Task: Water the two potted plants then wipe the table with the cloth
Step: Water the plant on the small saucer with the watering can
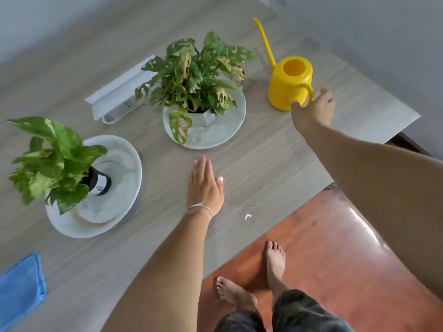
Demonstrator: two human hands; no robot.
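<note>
- Watering not started, judging by layout: right hand [316,109] at yellow watering can [290,83] handle, fingers apart, not yet closed
- left hand [205,185] flat on table [263,159], fingers together
- two potted plants [194,75] [51,164] on plates
- blue cloth [20,288] untouched, near-left table edge; wiping remains

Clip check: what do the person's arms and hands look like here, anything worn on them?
Both forearms are bare, with no sleeves in view and no gloves. The left hand has a thin pale band around the wrist. The right hand shows no band, watch or ring that can be made out.
</note>
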